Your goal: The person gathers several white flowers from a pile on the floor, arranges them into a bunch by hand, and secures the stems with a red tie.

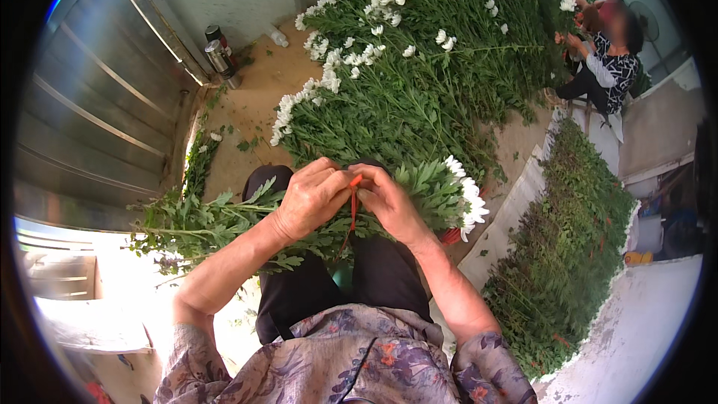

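A bunch of white chrysanthemums (pixel 429 182) lies across my lap, its flower heads to the right and its leafy stems to the left. Over the middle of the bunch, my left hand (pixel 317 193) and my right hand (pixel 387 199) meet with bent fingers. Both pinch a red tie (pixel 354 202), a thin strip whose loose end hangs down over the leaves. My fingers hide part of the tie, so whether it is knotted cannot be seen.
A large heap of white chrysanthemums (pixel 404 84) fills the floor ahead. Tied bunches (pixel 566 247) lie on a sheet at right. Another person (pixel 611 67) sits at the far right, holding a flower. A steel flask (pixel 221 62) stands by the wall, near a metal door (pixel 101 112).
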The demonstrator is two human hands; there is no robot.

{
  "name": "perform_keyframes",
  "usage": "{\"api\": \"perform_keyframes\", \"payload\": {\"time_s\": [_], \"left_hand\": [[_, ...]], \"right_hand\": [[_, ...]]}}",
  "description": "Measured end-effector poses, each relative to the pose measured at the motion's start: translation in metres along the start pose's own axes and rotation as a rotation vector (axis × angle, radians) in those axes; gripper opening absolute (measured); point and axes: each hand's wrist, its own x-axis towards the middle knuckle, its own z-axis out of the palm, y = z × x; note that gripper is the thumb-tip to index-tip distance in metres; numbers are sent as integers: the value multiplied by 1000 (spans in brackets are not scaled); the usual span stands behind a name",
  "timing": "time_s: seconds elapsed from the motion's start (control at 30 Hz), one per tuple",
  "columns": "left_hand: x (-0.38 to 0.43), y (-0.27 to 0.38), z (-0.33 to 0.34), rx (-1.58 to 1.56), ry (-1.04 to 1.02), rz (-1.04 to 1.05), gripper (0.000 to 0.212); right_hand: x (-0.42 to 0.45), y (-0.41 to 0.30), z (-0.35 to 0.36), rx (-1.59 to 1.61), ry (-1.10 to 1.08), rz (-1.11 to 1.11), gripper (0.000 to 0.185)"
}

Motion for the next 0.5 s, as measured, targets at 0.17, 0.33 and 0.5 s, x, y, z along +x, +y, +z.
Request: {"api": "perform_keyframes", "payload": {"time_s": [0.17,0.33,0.5], "left_hand": [[-3,1,-2,157,26,8,18],[-9,-15,-20,143,-226,-82,18],[-38,-27,-42,50,-363,-278,17]], "right_hand": [[1,0,-10,-44,-107,1,12],[-20,-27,-10,-237,-32,-106,11],[-83,-32,-7,-791,-195,-260,13]]}}
